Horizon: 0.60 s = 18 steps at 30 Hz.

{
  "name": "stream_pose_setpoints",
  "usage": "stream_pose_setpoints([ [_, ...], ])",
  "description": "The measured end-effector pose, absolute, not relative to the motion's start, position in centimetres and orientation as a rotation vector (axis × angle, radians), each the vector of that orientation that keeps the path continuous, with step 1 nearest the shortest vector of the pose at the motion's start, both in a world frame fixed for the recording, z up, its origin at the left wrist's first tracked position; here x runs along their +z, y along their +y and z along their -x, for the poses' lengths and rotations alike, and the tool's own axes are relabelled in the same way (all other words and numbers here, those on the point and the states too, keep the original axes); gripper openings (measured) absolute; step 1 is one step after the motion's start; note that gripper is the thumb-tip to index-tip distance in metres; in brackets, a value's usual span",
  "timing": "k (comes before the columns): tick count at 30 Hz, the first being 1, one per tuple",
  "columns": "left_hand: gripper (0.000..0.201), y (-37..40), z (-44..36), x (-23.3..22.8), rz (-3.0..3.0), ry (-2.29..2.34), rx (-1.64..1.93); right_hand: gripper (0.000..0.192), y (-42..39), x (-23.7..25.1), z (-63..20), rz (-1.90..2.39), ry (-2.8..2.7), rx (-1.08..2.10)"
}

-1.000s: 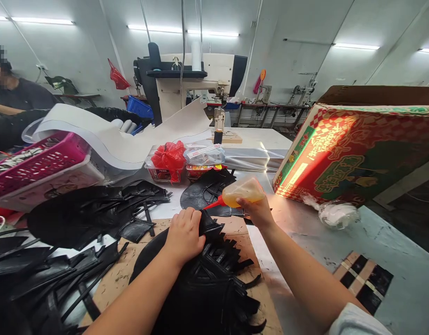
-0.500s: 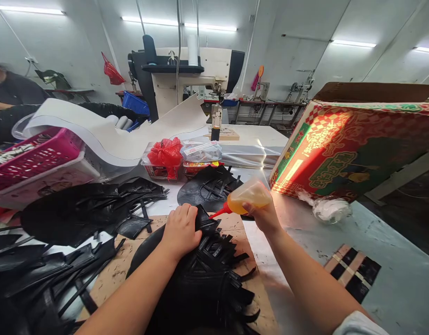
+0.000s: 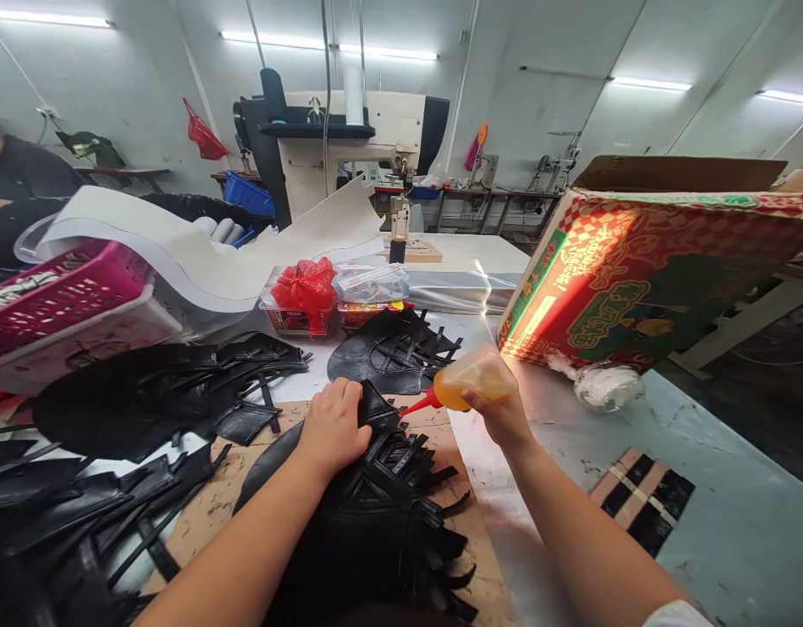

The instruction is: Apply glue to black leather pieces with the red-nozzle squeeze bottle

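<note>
Workshop counter (image 3: 702,540) is carrying a printed carton (image 3: 643,279) beyond the right grip (image 3: 499,414), which is clenching a glue bottle (image 3: 470,376); left grip (image 3: 333,428) is pressing down black strap pieces (image 3: 388,505) beside the nozzle.

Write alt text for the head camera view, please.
The right hand holds a squeeze bottle of amber liquid, its red nozzle pointing at a stack of black strappy leather pieces, which the left hand presses down on a brown cardboard sheet.

Amber bottle (image 3: 475,376), red nozzle (image 3: 416,405); seemingly black leather pieces (image 3: 381,514).
</note>
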<state>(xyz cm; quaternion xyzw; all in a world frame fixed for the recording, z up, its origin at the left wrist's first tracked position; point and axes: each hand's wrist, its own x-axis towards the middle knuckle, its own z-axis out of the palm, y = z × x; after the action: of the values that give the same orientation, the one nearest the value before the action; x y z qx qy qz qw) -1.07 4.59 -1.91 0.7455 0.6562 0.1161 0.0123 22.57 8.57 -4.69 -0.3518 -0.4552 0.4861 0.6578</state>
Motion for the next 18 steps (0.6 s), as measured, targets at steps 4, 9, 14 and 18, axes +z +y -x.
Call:
stream_pose_setpoints([
  [4,0.024,4.5,1.7,-0.9,-2.338,2.021,0.481,0.055,7.6,-4.7,-23.8,0.803,-0.874,1.095],
  [9,0.026,8.4,3.1,2.7,-2.341,1.989,0.707,0.049,5.8,-4.8,-26.3,0.809,-0.599,1.016],
  [14,0.025,16.3,3.8,4.8,-2.356,1.995,0.756,0.044,4.0,-6.4,-27.5,0.707,-0.393,1.081],
  [18,0.026,20.3,3.9,3.4,-2.377,1.979,0.761,0.045,3.2,-7.9,-27.2,0.671,-0.221,1.176],
])
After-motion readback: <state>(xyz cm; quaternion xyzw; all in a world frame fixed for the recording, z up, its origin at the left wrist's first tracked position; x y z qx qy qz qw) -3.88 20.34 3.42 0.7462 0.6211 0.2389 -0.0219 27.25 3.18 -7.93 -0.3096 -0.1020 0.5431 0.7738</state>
